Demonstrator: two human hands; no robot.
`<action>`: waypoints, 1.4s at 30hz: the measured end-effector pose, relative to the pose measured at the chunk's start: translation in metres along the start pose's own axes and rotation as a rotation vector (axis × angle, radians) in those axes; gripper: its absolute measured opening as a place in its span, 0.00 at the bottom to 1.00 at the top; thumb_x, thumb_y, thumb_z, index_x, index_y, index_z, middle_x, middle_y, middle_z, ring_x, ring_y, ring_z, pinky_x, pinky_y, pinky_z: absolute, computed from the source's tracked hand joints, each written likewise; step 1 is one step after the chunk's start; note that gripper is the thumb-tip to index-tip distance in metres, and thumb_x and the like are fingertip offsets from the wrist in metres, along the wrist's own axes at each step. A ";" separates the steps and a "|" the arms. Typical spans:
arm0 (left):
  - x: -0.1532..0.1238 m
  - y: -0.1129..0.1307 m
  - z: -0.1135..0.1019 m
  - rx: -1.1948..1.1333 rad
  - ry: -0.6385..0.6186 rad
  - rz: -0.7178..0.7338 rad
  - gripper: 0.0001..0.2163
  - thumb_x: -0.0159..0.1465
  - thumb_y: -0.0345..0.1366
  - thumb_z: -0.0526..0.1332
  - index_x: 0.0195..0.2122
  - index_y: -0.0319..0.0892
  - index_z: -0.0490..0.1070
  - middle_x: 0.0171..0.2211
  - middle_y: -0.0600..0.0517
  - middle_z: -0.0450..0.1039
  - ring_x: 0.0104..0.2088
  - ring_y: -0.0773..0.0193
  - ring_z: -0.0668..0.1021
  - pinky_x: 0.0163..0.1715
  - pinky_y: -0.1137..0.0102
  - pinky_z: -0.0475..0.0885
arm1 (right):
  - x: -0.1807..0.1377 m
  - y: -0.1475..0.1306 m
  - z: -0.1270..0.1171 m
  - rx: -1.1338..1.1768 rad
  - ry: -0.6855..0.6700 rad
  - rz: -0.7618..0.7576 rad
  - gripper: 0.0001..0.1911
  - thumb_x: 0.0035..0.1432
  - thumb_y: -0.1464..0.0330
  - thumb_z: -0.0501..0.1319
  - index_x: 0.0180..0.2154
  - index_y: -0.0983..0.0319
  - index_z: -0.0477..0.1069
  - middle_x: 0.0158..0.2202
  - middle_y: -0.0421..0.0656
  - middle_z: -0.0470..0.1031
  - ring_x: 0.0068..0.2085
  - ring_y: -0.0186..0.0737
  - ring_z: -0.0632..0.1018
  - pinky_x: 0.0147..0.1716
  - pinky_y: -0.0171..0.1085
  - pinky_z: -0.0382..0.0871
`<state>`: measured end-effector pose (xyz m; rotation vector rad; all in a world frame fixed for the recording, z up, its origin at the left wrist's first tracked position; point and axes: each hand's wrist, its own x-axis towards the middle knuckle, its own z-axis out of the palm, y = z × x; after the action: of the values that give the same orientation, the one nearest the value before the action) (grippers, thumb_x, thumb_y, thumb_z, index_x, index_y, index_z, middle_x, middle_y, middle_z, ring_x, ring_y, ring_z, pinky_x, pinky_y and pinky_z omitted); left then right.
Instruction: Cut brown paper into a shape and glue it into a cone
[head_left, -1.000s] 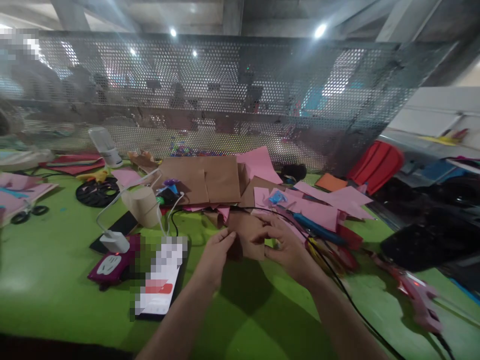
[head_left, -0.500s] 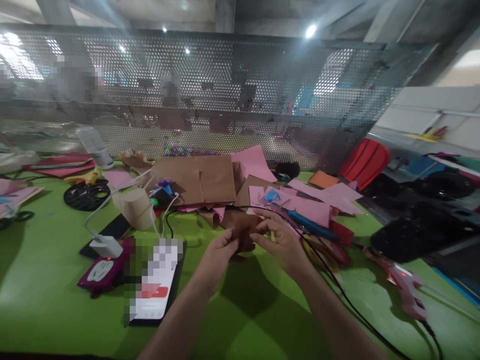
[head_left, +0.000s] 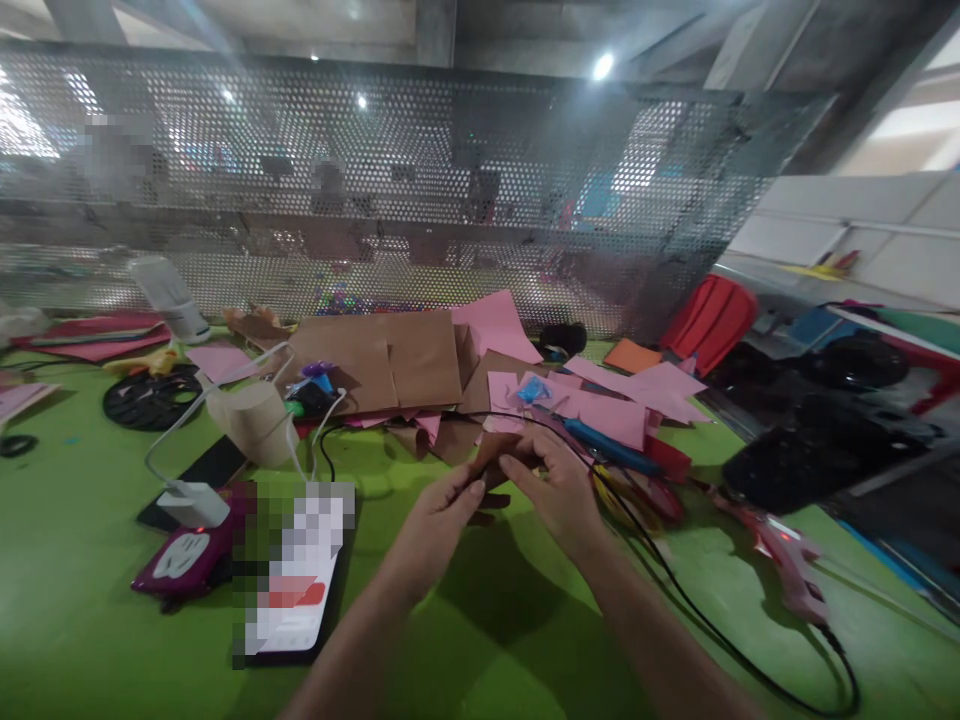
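There's the brown paper piece [head_left: 495, 452] right in front of you, up off the green table [head_left: 75, 640], the part that shows spanning crosswise between your two grips, though your fingers hide too much to call its full long axis. Your left hand [head_left: 439, 520] pinches its left end, your right hand [head_left: 561, 500] pinches the right, neither one nearer, with the glue gun [head_left: 791, 570] well off to your right.
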<state>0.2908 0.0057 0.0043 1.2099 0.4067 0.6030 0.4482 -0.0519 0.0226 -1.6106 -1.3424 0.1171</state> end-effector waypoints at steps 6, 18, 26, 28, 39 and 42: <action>0.004 -0.001 0.000 -0.047 0.048 -0.021 0.20 0.62 0.32 0.60 0.56 0.41 0.71 0.49 0.45 0.76 0.36 0.65 0.78 0.39 0.69 0.73 | -0.002 -0.001 0.000 0.033 -0.002 -0.029 0.10 0.56 0.69 0.62 0.26 0.59 0.62 0.30 0.39 0.66 0.34 0.40 0.69 0.34 0.38 0.61; 0.004 -0.002 0.000 -0.014 0.150 0.002 0.22 0.57 0.31 0.59 0.53 0.40 0.74 0.33 0.49 0.77 0.27 0.68 0.71 0.33 0.72 0.69 | -0.002 -0.007 -0.001 0.140 -0.053 0.015 0.10 0.55 0.66 0.64 0.27 0.59 0.64 0.29 0.38 0.64 0.32 0.39 0.67 0.32 0.37 0.60; 0.000 -0.010 0.003 0.551 0.195 0.255 0.21 0.68 0.36 0.50 0.62 0.48 0.64 0.48 0.47 0.75 0.40 0.60 0.75 0.43 0.68 0.68 | -0.004 -0.003 0.001 0.225 0.000 0.135 0.12 0.55 0.66 0.62 0.24 0.59 0.61 0.26 0.36 0.61 0.29 0.37 0.65 0.29 0.37 0.58; -0.001 -0.009 0.005 0.699 0.182 0.276 0.23 0.69 0.35 0.48 0.65 0.51 0.59 0.53 0.45 0.71 0.48 0.56 0.74 0.49 0.65 0.67 | -0.004 -0.001 0.002 0.310 0.011 0.172 0.14 0.54 0.64 0.63 0.23 0.59 0.60 0.25 0.36 0.59 0.28 0.37 0.63 0.28 0.36 0.58; -0.006 -0.021 0.009 1.263 0.225 0.282 0.29 0.67 0.25 0.44 0.69 0.49 0.46 0.41 0.45 0.69 0.38 0.56 0.74 0.40 0.65 0.68 | -0.002 -0.008 -0.003 0.382 -0.060 0.167 0.21 0.61 0.55 0.58 0.21 0.60 0.70 0.27 0.42 0.69 0.34 0.42 0.70 0.37 0.40 0.66; -0.007 -0.017 0.012 1.156 0.206 0.277 0.28 0.67 0.27 0.45 0.69 0.51 0.48 0.43 0.45 0.69 0.39 0.56 0.73 0.41 0.65 0.67 | 0.000 -0.007 -0.005 0.365 -0.057 0.167 0.18 0.57 0.56 0.63 0.21 0.60 0.69 0.28 0.42 0.70 0.34 0.42 0.72 0.37 0.40 0.67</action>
<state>0.2964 -0.0116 -0.0086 2.3415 0.8240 0.7539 0.4463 -0.0559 0.0305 -1.4118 -1.1495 0.4842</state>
